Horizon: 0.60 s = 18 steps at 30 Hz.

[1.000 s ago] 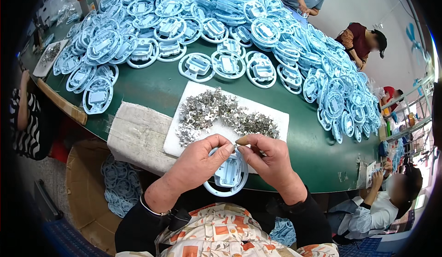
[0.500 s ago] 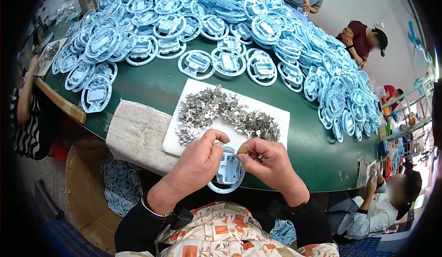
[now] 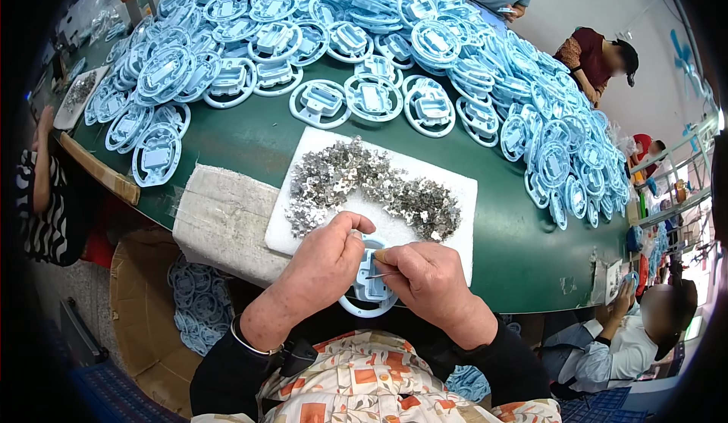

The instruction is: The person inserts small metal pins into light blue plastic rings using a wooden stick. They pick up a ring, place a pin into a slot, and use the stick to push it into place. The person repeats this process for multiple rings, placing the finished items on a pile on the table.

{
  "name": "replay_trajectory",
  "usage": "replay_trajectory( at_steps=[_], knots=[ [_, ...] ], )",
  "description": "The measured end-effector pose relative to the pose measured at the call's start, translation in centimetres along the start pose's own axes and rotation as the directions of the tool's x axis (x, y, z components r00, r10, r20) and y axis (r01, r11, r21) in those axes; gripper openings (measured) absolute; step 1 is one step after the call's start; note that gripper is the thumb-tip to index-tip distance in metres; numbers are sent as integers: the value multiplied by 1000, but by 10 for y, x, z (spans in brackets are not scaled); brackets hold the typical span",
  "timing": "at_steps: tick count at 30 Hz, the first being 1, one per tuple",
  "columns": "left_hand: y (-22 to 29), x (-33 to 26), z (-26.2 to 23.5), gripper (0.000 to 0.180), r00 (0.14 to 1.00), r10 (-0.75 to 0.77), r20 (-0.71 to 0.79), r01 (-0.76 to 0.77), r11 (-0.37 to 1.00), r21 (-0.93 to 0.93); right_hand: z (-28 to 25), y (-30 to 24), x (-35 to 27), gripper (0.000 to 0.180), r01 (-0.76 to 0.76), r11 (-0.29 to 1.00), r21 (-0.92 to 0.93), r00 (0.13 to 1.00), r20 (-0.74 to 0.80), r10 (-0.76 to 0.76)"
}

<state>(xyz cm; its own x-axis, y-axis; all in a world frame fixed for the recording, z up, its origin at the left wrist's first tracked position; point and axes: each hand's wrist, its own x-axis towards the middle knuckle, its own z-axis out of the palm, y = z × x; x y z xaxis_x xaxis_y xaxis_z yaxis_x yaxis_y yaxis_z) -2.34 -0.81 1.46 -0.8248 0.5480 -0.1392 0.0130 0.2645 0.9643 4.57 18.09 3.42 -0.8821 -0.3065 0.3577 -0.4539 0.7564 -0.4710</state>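
My left hand (image 3: pixel 324 260) is closed on the upper left of a light-blue plastic toy steering wheel (image 3: pixel 367 311), which lies tilted at the near edge of the table. Its middle has a rectangular, box-like housing. Over the right side of that housing is my right hand (image 3: pixel 426 277), fingers pinched. From under them a thin metal tool (image 3: pixel 377 276) sticks out to the left, its tip at the housing; its exact kind is hidden. Just beyond both hands, small metal contact pieces (image 3: pixel 425 207) lie heaped on a white foam board (image 3: pixel 462 260).
A huge pile of similar blue wheels (image 3: pixel 436 42) covers the green table's (image 3: pixel 523 264) far side. Left of the foam stands a worn, pale block (image 3: pixel 224 214). A cardboard box (image 3: pixel 140 309) below holds more wheels. Co-workers (image 3: pixel 599 63) sit around the table.
My right hand has moved left and down, onto the wheel's housing, and the thin metal tool now shows there. My left hand stays nearly in place on the wheel.
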Motion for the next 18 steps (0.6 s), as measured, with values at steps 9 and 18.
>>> replay_trajectory(
  at_steps=[9, 18],
  knots=[
    [-1, 0, 2, 27, 1000, -6, -13, 6, 1000, -18, -12, -12, -11, 40, -71, 997, 36, 991, 120, 66],
    [1, -1, 1, 27, 1000, -14, -7, 14, 1000, -4, -25, -11, -18, 46, -143, 968, -206, 973, 148, 175]
  ],
)
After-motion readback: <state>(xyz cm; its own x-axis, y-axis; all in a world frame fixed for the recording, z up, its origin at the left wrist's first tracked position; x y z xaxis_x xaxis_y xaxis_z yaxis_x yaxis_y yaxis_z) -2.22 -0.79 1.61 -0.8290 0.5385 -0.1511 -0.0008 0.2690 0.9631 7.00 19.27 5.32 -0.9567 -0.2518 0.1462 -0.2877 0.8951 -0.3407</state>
